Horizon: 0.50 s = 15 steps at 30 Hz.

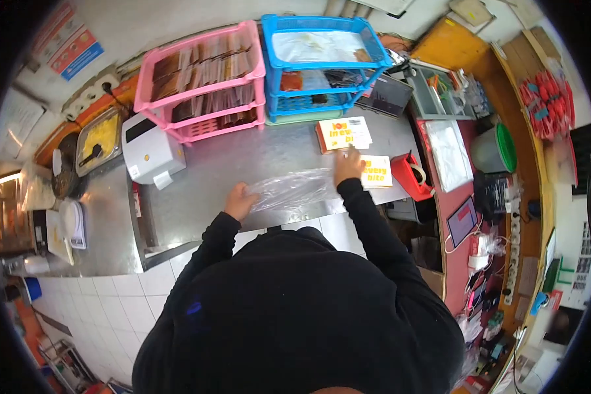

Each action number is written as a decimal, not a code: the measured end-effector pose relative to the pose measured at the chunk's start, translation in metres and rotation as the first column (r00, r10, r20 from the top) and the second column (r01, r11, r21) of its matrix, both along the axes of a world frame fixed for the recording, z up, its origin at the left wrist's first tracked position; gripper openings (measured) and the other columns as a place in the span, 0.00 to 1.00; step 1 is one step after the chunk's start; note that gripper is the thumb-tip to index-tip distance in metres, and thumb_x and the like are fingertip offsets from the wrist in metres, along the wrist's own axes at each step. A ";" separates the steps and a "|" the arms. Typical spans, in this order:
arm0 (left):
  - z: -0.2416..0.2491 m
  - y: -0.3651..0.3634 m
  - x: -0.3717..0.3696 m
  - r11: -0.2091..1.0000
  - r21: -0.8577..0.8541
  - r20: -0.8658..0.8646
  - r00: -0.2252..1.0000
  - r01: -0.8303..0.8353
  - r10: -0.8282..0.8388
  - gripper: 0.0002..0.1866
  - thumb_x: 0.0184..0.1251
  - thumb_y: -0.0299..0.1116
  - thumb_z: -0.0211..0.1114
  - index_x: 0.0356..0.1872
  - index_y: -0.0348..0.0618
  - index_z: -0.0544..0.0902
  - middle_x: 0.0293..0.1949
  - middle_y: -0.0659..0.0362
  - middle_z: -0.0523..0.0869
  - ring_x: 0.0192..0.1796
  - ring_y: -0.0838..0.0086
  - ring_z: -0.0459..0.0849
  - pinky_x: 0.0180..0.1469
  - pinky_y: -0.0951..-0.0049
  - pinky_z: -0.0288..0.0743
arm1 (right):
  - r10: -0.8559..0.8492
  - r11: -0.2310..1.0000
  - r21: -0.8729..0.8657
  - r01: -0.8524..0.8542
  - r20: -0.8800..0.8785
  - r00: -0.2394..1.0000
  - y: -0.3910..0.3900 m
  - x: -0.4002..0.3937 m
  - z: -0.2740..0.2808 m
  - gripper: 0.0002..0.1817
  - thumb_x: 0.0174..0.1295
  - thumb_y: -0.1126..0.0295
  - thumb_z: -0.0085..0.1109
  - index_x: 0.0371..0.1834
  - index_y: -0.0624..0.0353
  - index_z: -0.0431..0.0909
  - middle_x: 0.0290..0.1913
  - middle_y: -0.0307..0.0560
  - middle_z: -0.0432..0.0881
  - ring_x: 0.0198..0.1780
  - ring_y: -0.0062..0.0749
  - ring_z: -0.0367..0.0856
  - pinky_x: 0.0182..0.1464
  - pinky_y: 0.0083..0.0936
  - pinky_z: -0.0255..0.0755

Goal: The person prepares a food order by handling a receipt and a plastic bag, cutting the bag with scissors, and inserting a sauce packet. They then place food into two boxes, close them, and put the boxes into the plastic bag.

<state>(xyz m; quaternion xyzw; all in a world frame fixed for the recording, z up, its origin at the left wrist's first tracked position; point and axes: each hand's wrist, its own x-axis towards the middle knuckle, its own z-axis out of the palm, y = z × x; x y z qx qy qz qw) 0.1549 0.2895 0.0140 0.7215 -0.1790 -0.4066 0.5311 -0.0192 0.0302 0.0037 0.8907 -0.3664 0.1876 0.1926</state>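
A clear plastic bag [292,188] stretches across the front of the steel counter. My left hand [241,201] is closed on its left end. My right hand [349,165] is at the right end of the bag, beside the printed boxes; its fingertips are too small to make out, so what they hold is unclear. Just beyond it lies a stack of white cards or boxes with yellow and red print [345,133]. A second printed white box [377,171] lies right of my right hand, partly covered by it.
Behind stand a pink rack [259,85] full of packets and a blue rack [328,65]. A white printer [152,151] is at the left, a red tape dispenser [410,176] at the right. A tablet [462,221] lies on the red side surface.
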 end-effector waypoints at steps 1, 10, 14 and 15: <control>-0.012 -0.007 -0.001 0.998 -0.026 -0.066 0.996 -0.062 0.060 0.09 0.53 0.28 0.64 0.33 0.44 0.74 0.25 0.65 0.74 0.26 0.81 0.73 0.26 0.78 0.68 | 0.155 0.947 0.299 -0.117 -0.106 0.982 0.023 0.005 0.028 0.21 0.45 0.67 0.62 0.44 0.55 0.69 0.46 0.54 0.71 0.48 0.48 0.72 0.49 0.42 0.68; -0.058 -0.033 0.001 0.986 -0.093 -0.615 0.786 -0.140 0.054 0.10 0.58 0.25 0.57 0.42 0.42 0.75 0.32 0.62 0.79 0.34 0.76 0.78 0.35 0.74 0.72 | 0.542 0.569 0.806 -0.164 -0.218 0.812 0.072 0.016 -0.019 0.51 0.28 0.58 0.76 0.63 0.45 0.59 0.66 0.47 0.59 0.59 0.47 0.68 0.59 0.48 0.61; -0.038 -0.034 0.033 0.901 -0.201 -0.595 0.778 -0.385 0.199 0.14 0.58 0.27 0.56 0.47 0.44 0.72 0.38 0.60 0.79 0.36 0.73 0.79 0.37 0.74 0.72 | 0.781 0.362 0.932 -0.021 -0.291 0.553 0.063 0.017 -0.040 0.38 0.35 0.48 0.72 0.54 0.47 0.72 0.56 0.48 0.71 0.57 0.46 0.70 0.57 0.50 0.62; -0.019 -0.037 0.032 0.913 -0.152 -0.695 0.697 -0.380 0.175 0.14 0.58 0.27 0.56 0.47 0.45 0.72 0.38 0.60 0.79 0.36 0.72 0.79 0.37 0.73 0.72 | 0.817 0.319 0.945 -0.078 -0.233 0.527 0.057 0.012 -0.033 0.28 0.45 0.51 0.66 0.50 0.51 0.76 0.50 0.50 0.75 0.53 0.47 0.72 0.55 0.41 0.66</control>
